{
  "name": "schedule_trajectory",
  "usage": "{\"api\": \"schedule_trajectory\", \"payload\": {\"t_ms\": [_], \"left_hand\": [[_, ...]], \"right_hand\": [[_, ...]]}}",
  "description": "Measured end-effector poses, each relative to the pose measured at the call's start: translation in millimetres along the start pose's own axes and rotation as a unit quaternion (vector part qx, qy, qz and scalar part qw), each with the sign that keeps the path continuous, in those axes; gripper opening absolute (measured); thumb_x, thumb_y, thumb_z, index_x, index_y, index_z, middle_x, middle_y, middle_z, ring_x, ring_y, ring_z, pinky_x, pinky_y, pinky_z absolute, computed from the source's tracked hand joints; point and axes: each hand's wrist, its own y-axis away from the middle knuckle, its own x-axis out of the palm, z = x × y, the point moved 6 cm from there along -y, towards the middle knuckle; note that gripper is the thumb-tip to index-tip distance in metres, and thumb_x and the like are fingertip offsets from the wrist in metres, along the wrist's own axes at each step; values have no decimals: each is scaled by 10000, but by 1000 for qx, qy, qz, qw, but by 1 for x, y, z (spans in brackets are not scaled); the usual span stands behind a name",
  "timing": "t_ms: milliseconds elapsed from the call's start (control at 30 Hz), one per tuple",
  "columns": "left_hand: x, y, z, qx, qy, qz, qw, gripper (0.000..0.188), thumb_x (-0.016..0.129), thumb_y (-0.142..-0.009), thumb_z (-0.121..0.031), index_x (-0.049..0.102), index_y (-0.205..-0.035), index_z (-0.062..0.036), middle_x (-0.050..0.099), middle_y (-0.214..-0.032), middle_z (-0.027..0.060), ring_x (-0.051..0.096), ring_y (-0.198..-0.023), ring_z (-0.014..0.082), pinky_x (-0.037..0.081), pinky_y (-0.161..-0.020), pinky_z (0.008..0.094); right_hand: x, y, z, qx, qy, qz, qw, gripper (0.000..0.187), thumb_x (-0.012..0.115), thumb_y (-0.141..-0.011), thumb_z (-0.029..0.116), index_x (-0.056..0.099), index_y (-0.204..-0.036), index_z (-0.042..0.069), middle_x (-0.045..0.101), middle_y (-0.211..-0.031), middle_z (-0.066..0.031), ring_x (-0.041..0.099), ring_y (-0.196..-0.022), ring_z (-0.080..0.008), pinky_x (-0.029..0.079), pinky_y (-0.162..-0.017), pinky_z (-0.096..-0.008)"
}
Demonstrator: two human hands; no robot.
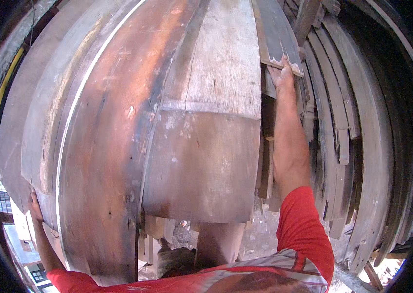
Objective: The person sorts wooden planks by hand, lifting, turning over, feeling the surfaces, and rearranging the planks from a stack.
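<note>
Wide, worn wooden boards lie side by side and overlapping in front of me. At the upper right my right hand (283, 74) grips the chipped near end of a narrow grey board (278, 36), fingers curled over its edge. Far to the left, my left hand (35, 207) is closed at the lower edge of a grey plank (38, 141); its fingers are partly hidden. Between my arms lie a reddish-brown plank (99, 195), a pale whitish board (226, 58) and a brown board (201, 161) that adjoins the pale one's near edge.
Long planks (367, 122) are stacked along the right side. Below the brown board a short wooden piece (218, 244) shows above rough, littered ground (260, 239). A yellow strip (6, 85) runs along the far left edge. Bright openings show at the lower left.
</note>
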Motion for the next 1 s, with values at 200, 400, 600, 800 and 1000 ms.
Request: {"api": "schedule_trajectory", "payload": {"t_ms": [200,400,600,800,1000], "left_hand": [[-42,7,28,-29,-14,-37,999,718,380,-1039,-527,520,-1389,84,569,-1377,287,552,-1259,401,401,-1081,426],[8,1,-23,12,-30,-27,999,690,383,-1039,-514,577,-1324,84,600,-1305,323,569,-1223,427,410,-1050,438],[-4,2,-1,10,-39,-11,999,730,369,-1037,-547,534,-1375,80,566,-1369,301,530,-1276,422,388,-1087,432],[-19,-3,44,-56,-75,-7,996,787,320,-1038,-586,444,-1457,68,504,-1433,306,473,-1341,424,340,-1147,422],[-17,1,40,-65,-125,-13,990,768,310,-1053,-559,412,-1468,79,440,-1484,311,390,-1410,426,290,-1178,432]], "right_hand": [[14,-3,-27,15,-58,-58,997,356,597,-1010,195,501,-1310,28,516,-1279,-198,542,-1171,-387,485,-1033,-577],[-17,-18,15,-18,-18,-81,996,388,625,-988,184,511,-1340,69,536,-1307,-130,580,-1124,-353,516,-1005,-520],[3,13,22,-27,-20,-37,999,302,617,-1000,164,522,-1240,7,578,-1248,-199,570,-1191,-334,502,-1040,-515],[-38,66,50,-165,392,-221,878,692,726,-889,452,537,-1278,-88,596,-1268,-223,600,-1149,-336,478,-1024,-466],[20,28,129,-223,756,-121,603,789,616,-901,599,642,-1152,-149,638,-1182,-361,599,-1170,-474,456,-1021,-476]]}}
